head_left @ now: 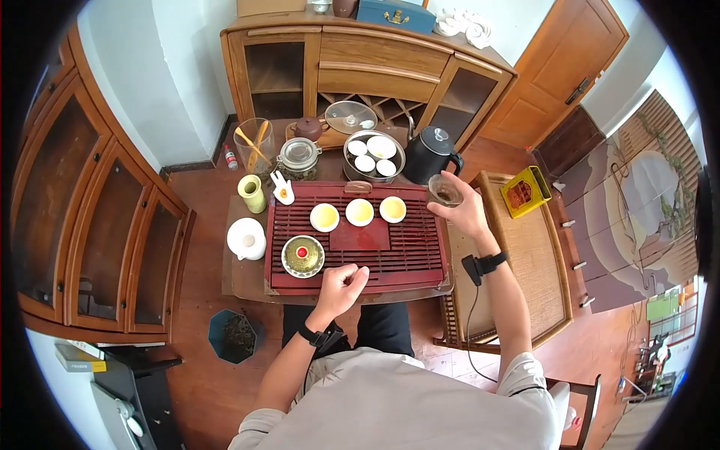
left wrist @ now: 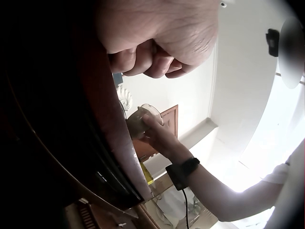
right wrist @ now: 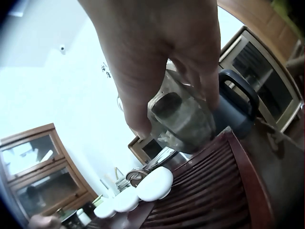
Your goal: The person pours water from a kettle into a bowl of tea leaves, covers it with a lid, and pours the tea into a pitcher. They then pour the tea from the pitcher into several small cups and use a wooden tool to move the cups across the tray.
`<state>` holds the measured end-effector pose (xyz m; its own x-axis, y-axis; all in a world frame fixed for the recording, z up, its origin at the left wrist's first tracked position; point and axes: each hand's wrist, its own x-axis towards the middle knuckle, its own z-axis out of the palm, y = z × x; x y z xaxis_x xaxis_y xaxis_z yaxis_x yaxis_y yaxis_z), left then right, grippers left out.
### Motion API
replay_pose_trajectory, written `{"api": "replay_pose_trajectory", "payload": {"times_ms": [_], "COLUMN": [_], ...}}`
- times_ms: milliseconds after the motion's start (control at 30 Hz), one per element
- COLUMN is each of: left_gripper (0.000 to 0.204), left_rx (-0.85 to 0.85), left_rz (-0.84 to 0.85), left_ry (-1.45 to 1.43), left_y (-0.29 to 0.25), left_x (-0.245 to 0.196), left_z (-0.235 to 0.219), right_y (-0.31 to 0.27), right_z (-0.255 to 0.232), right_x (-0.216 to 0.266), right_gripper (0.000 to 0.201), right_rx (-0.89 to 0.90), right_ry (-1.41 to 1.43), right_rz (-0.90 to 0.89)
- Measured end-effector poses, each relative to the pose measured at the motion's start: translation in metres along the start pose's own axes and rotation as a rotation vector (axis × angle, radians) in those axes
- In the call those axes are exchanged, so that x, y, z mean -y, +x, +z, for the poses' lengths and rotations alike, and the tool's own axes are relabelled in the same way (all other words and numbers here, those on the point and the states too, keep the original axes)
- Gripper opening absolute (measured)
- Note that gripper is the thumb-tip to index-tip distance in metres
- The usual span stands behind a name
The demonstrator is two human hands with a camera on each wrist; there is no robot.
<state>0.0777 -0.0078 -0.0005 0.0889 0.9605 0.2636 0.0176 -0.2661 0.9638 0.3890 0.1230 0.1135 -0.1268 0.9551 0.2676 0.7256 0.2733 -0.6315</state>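
Observation:
My right hand (head_left: 466, 210) grips a clear glass pitcher (head_left: 444, 192) with thumb and fingers around it, at the back right corner of the slatted red tea tray (head_left: 409, 259). In the right wrist view the glass pitcher (right wrist: 183, 119) hangs over the tray's edge, and a dark patch shows through it. Three white cups of yellow tea, the nearest to that hand being the right cup (head_left: 392, 210), stand in a row on the tray. My left hand (head_left: 343, 289) rests as a fist at the tray's front edge, holding nothing, beside a lidded gaiwan (head_left: 303, 256).
Behind the tray stand a black kettle (head_left: 433, 154), a steel bowl (head_left: 390, 174) of white cups and a glass jar (head_left: 298, 157). A white teapot (head_left: 246, 238) sits left of the tray. At right, a yellow tin (head_left: 525, 191) stands on a woven side table (head_left: 529, 277).

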Motion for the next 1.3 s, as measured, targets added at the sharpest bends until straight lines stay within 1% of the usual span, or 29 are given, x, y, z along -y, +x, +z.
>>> {"api": "replay_pose_trajectory", "payload": {"times_ms": [33,100,233,267,300,400,533,700,833,967,1033,1167,1267,1300], "left_gripper": [0.045,0.045,0.045,0.045,0.044,0.043,0.043,0.042,0.042,0.046,0.045,0.045,0.045,0.045], "left_rx": [0.008,-0.003,-0.007,-0.013,-0.019,-0.024,-0.025,-0.023,-0.033,-0.034,-0.025,-0.026,-0.021,-0.016], "left_rz": [0.002,-0.014,-0.034,-0.035,-0.036,-0.039,-0.045,-0.045,-0.034,-0.048,-0.037,-0.047,-0.042,-0.039], "left_ry": [0.008,0.013,0.04,0.043,0.046,0.049,0.054,0.058,0.043,0.026,0.047,0.034,0.031,0.031], "left_y": [0.0,0.0,0.0,0.0,0.0,0.0,0.0,0.0,0.0,0.0,0.0,0.0,0.0,0.0], "left_x": [-0.001,-0.003,-0.006,-0.005,-0.005,-0.006,-0.005,-0.005,-0.008,-0.006,-0.006,-0.005,-0.002,-0.002], "left_z": [0.0,0.001,0.001,0.001,0.001,0.002,0.002,0.003,0.003,0.004,0.004,0.003,0.003,0.003], "right_y": [0.001,0.005,0.016,0.019,0.019,0.019,0.019,0.021,0.021,0.021,0.021,0.018,0.014,0.012], "right_z": [0.005,0.018,0.042,0.047,0.048,0.051,0.051,0.053,0.054,0.054,0.054,0.052,0.05,0.048], "right_x": [-0.004,-0.009,-0.023,-0.028,-0.026,-0.024,-0.028,-0.031,-0.032,-0.033,-0.035,-0.035,-0.042,-0.042], "right_gripper": [0.085,0.085,0.09,0.098,0.098,0.108,0.111,0.122,0.125,0.128,0.129,0.131,0.133,0.134], "right_rx": [-0.008,-0.114,-0.159,-0.15,-0.151,-0.153,-0.164,-0.161,-0.174,-0.162,-0.171,-0.156,-0.146,-0.145], "right_ry": [0.007,0.182,0.168,0.195,0.203,0.135,0.189,0.166,0.173,0.201,0.174,0.182,0.119,0.172], "right_rz": [0.004,0.031,0.036,0.032,0.03,0.022,0.032,0.053,0.023,0.047,0.002,0.014,-0.002,-0.012]}}
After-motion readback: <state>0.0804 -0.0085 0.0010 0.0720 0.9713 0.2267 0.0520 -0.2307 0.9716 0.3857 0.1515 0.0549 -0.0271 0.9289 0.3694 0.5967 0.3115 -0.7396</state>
